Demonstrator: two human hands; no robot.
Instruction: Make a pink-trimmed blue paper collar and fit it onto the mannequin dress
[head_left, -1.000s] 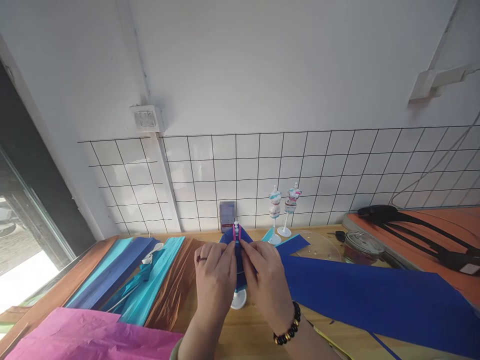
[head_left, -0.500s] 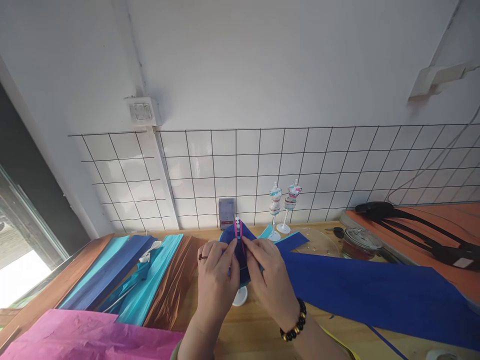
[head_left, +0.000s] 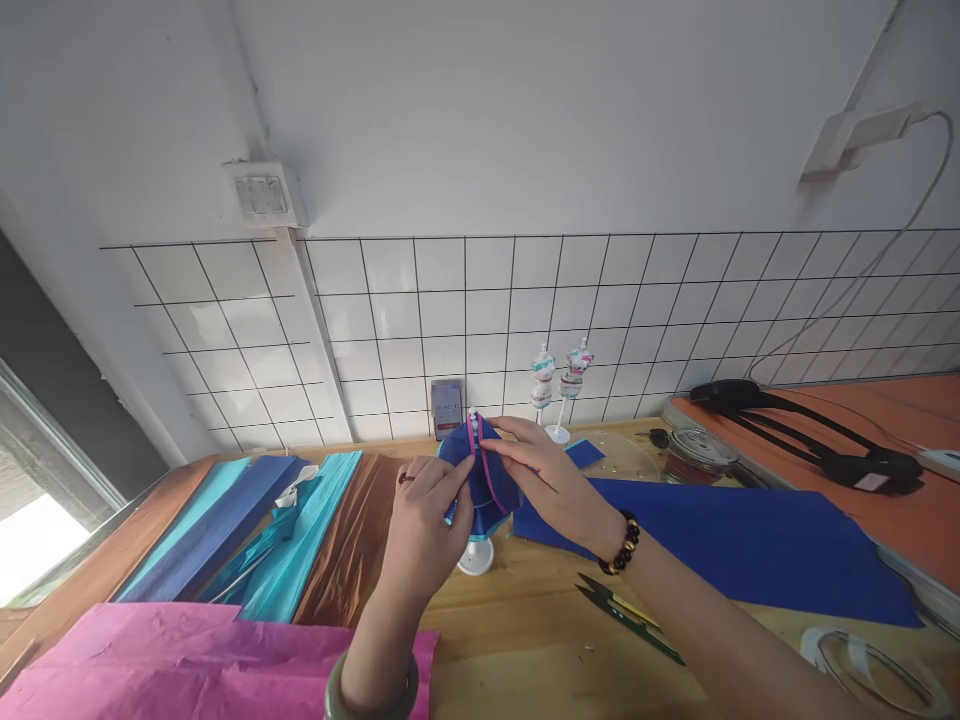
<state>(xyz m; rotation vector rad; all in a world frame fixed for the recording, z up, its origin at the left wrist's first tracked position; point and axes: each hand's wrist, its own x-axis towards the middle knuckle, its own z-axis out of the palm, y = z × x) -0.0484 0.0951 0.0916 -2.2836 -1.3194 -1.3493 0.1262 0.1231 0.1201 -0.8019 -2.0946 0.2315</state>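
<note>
A small white mannequin stand (head_left: 476, 558) stands upright in the middle of the table, wearing a blue paper dress (head_left: 499, 485) with pink strips (head_left: 481, 460) down its front. My left hand (head_left: 431, 515) is closed at the left side of the dress, its index fingertip pressing near the left pink strip. The thumb lies lower, against the blue paper. On the other side, my right hand (head_left: 551, 480) has its fingers stretched out and apart, the tips touching the upper right of the dress beside the strip. Part of the dress is hidden behind my fingers.
Yellow-and-green thread snips (head_left: 630, 618) lie below my right wrist, near rolls of white tape (head_left: 862, 665). Blue paper (head_left: 720, 540) covers the right; pink (head_left: 225, 660) and brown sheets (head_left: 352, 540) lie left. Two decorated mannequins (head_left: 574, 380) and a phone (head_left: 448, 408) stand by the wall.
My right hand's fingers have gone from a pinch at the front to stretched out at the upper right. The right forearm has swung outward, uncovering the snips. The view has shifted slightly.
</note>
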